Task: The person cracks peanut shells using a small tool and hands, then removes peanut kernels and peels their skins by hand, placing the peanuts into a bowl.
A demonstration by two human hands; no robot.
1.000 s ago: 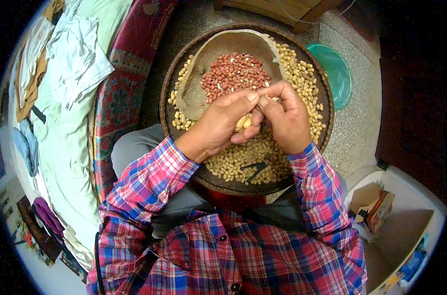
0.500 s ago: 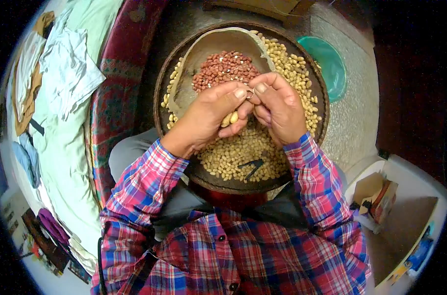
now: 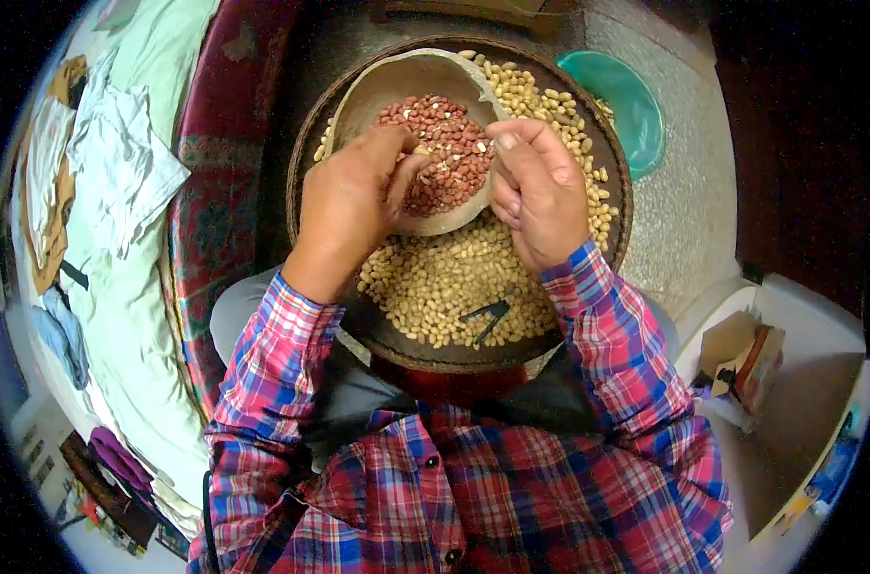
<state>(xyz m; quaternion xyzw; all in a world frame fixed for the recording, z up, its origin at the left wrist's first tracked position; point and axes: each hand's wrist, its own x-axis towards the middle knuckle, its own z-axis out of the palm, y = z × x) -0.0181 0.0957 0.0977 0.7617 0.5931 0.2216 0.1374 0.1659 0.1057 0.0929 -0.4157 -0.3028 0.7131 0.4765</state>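
Note:
My left hand (image 3: 351, 199) is over the left side of a pale bowl (image 3: 358, 105), fingers curled, with a pale peanut (image 3: 421, 150) showing at the fingertips. Its palm faces away from view. My right hand (image 3: 542, 189) is at the bowl's right rim, thumb and forefinger pinched together. Whatever lies in that pinch is too small to make out. Red shelled peanut kernels (image 3: 454, 143) with a few pale bits fill the bowl's bottom. Unshelled peanuts (image 3: 435, 282) surround the bowl on a round dark tray (image 3: 363, 330). A black V-shaped tool (image 3: 484, 320) lies on them.
A green basin (image 3: 631, 110) stands on the floor beyond the tray's right side. To the left is a bed with a pale green sheet (image 3: 133, 316) and clothes (image 3: 124, 158). A white box (image 3: 789, 383) with things inside sits at the lower right.
My hands have parted. The left moved left and turned over above the bowl; the right stayed near the rim. The bowl appears closer and more tilted, its front rim now visible.

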